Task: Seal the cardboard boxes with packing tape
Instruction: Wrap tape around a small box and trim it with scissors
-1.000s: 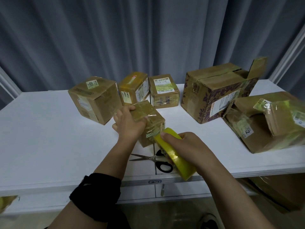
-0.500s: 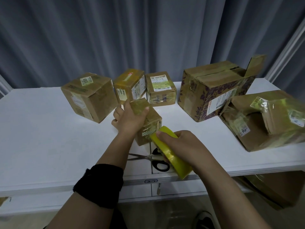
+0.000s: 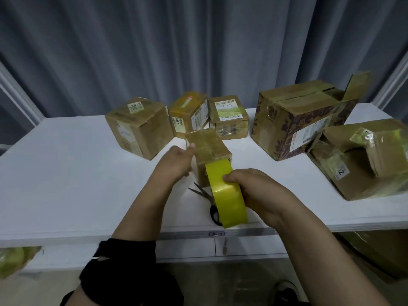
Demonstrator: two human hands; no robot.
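Small box point(image 3: 207, 149) gripped by left hand point(image 3: 176, 163), tape roll point(image 3: 227, 195) in right hand point(image 3: 258, 193)

Grey pleated curtain point(image 3: 176, 45) is hanging behind white counter point(image 3: 66, 184); pale posts point(image 3: 19, 96) are rising at its L & R ends; key point(image 3: 224, 248) is dangling under its front edge.

I'm counting seven cardboard boxes point(image 3: 136, 127) — three sitting in a back row, one small box point(image 3: 207, 149) in front, one big box point(image 3: 304, 115), two crumpled boxes point(image 3: 357, 173) overlapping, split unclear. One tape roll point(image 3: 225, 195), one pair of scissors point(image 3: 202, 192), two hands showing — left hand point(image 3: 174, 164), right hand point(image 3: 258, 193).
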